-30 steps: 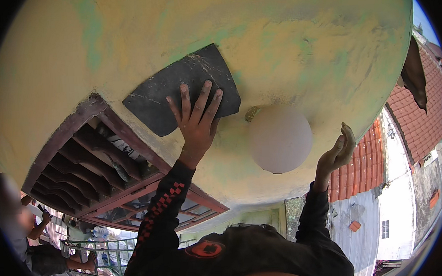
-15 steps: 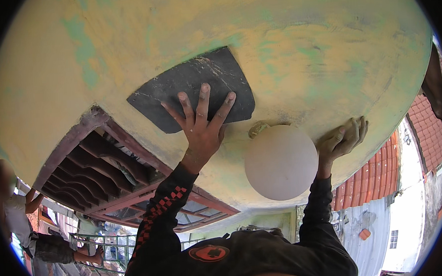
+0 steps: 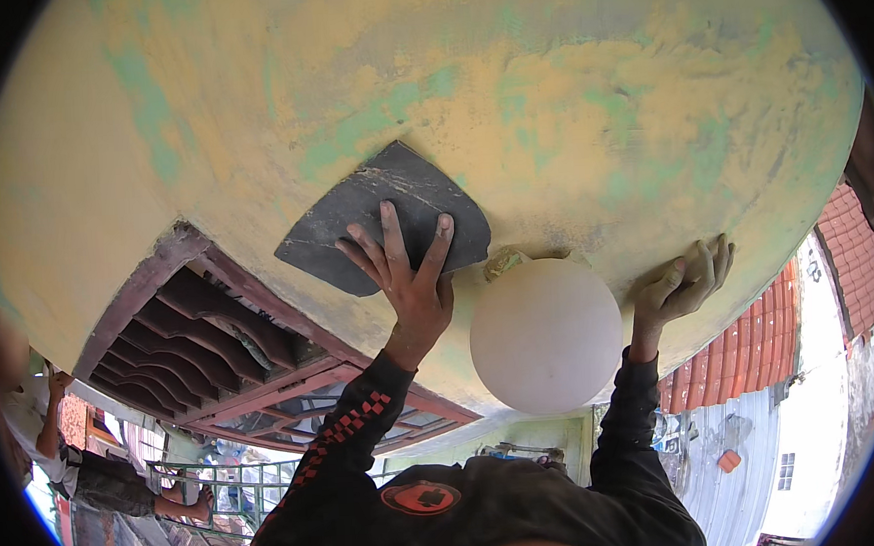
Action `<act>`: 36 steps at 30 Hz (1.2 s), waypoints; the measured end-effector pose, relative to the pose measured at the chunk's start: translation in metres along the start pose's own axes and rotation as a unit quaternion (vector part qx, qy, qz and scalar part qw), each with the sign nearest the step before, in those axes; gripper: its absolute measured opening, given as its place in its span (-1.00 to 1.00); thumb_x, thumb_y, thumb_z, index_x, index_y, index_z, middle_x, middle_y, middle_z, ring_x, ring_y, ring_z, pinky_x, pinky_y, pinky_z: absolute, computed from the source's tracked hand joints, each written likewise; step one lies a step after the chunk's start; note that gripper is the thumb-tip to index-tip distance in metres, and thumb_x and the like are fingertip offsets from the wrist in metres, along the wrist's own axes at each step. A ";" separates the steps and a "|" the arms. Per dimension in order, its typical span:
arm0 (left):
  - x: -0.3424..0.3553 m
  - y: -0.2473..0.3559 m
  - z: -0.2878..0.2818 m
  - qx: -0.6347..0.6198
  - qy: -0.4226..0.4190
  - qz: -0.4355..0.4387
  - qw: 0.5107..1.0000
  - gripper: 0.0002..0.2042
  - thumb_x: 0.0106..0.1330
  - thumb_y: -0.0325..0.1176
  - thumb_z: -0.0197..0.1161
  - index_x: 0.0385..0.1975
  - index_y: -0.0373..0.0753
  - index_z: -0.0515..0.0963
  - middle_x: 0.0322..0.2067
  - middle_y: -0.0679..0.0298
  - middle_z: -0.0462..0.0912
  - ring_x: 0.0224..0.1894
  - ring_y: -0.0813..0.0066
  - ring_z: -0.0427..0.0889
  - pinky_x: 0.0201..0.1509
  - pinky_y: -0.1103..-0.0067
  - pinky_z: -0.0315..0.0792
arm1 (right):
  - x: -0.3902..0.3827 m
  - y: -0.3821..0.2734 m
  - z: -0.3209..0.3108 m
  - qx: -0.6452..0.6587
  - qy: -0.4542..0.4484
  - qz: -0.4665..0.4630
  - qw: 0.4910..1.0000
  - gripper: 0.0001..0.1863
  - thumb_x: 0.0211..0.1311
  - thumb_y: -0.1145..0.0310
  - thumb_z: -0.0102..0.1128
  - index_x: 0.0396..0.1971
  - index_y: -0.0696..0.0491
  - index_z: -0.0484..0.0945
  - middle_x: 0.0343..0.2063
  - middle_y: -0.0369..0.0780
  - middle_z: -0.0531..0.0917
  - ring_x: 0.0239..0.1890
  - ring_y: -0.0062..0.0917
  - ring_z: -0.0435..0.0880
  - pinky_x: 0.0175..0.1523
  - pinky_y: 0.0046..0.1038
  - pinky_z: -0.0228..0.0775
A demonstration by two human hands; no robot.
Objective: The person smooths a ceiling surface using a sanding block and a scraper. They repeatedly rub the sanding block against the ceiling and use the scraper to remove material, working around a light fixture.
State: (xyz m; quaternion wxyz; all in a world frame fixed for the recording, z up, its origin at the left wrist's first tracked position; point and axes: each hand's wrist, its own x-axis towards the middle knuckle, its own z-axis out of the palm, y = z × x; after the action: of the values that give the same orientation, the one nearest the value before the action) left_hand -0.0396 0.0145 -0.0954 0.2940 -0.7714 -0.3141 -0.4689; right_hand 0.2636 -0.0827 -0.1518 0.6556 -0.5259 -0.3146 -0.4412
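Note:
My left hand (image 3: 410, 279) lies with fingers spread on a dark grey, creased sheet of sandpaper (image 3: 341, 224), pressing it to a wall (image 3: 567, 118) of patchy yellow and green paint. The thumb is partly hidden beside the index finger. At the right, my right hand (image 3: 683, 282) rests against the same wall, holding nothing, its fingers loosely bent and slightly apart. Between my arms a white globe lamp (image 3: 546, 336) stands out from the wall on its base (image 3: 506, 260), close to both hands.
Left of my left arm is a dark red window frame (image 3: 261, 307) with slatted vents (image 3: 178, 336). Another person (image 3: 35, 423) is at the far left, near a green metal railing (image 3: 231, 482). Red tiled roofs (image 3: 737, 341) and a corrugated sheet roof (image 3: 728, 446) lie at the right.
My left hand has drawn the sandpaper down the picture, toward me, and the sheet has turned a little. My right hand stays at about the same spot on the wall.

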 end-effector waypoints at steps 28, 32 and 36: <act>-0.187 -0.045 -0.170 -0.387 -0.116 -0.491 0.772 -0.65 0.59 -0.13 0.01 -0.33 -0.30 0.47 -0.57 0.47 0.29 -0.50 0.68 0.15 -0.45 0.55 0.06 | -0.075 -0.038 -0.135 0.161 -0.231 0.105 0.954 -0.48 0.49 -0.07 -0.13 -0.09 0.17 0.43 0.00 -0.03 0.52 0.17 -0.10 0.48 0.35 0.07 0.22; -0.231 -0.035 -0.121 -0.466 -0.364 -0.467 0.658 -0.64 0.54 -0.15 0.09 -0.04 -0.39 0.55 -0.33 0.34 0.62 -0.26 0.57 0.49 -0.12 0.53 0.40 | -0.119 -0.153 -0.176 0.475 -0.394 0.491 0.615 -0.14 0.36 -0.25 0.10 0.31 0.24 0.34 0.29 -0.03 0.44 0.30 -0.30 0.44 0.37 -0.12 0.24; -0.186 -0.003 -0.096 -0.545 -0.369 -0.318 0.683 -0.74 0.51 -0.23 0.12 -0.09 -0.32 0.58 -0.58 0.33 0.50 -0.51 0.62 0.43 -0.40 0.59 0.29 | -0.172 -0.187 -0.195 0.297 -0.517 0.603 0.530 -0.56 0.44 0.23 0.26 0.18 0.16 0.53 0.11 -0.22 0.65 0.13 -0.55 0.57 0.26 -0.38 0.36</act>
State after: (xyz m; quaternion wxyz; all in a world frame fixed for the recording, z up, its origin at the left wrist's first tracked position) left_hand -0.1613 -0.0943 -0.2265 -0.4843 -0.7601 -0.3125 -0.2999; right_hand 0.0125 -0.2398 -0.2738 0.6073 -0.5016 -0.3201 0.5264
